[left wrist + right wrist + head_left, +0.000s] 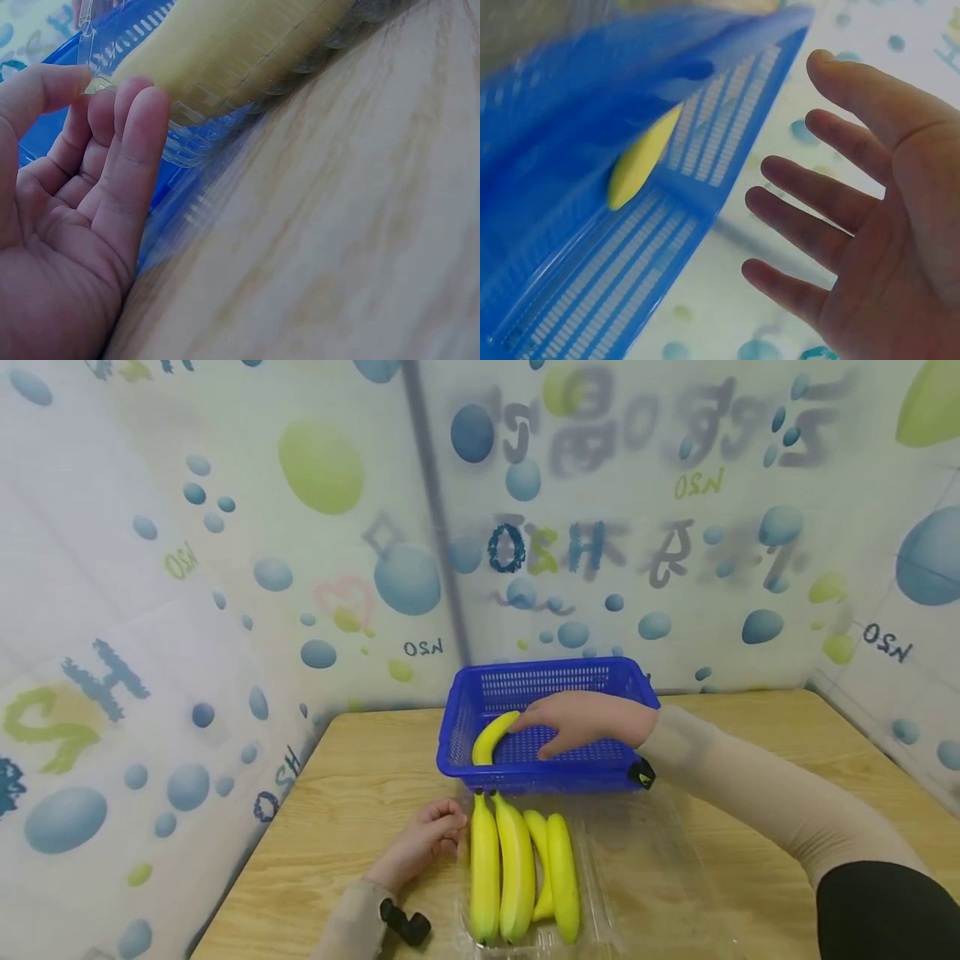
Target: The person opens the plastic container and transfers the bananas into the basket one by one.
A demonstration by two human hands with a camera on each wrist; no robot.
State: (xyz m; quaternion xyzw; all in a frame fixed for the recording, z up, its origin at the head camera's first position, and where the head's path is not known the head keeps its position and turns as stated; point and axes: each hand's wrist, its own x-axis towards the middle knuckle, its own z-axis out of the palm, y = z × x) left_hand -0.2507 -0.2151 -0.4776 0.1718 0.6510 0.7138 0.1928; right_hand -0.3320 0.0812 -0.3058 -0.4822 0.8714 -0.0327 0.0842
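My left hand (423, 843) pinches the left rim of a clear plastic clamshell box (187, 142) between thumb and fingertips. Several yellow bananas (517, 868) lie side by side in that box, tips pointing away from me. Over the blue plastic basket (555, 770) behind the box reaches my right hand (581, 720), fingers spread and holding nothing. Inside the basket, toward its left side, is a single banana (491, 742); the right fingertips overlap its upper end in the head view. From the right wrist, the same banana (641, 165) shows apart from the straight fingers.
The box's transparent lid (645, 877) lies folded open to the right on the wooden table (360, 768). Behind the table hangs a white curtain (345, 568) printed with blue and green drops. Black straps circle both wrists.
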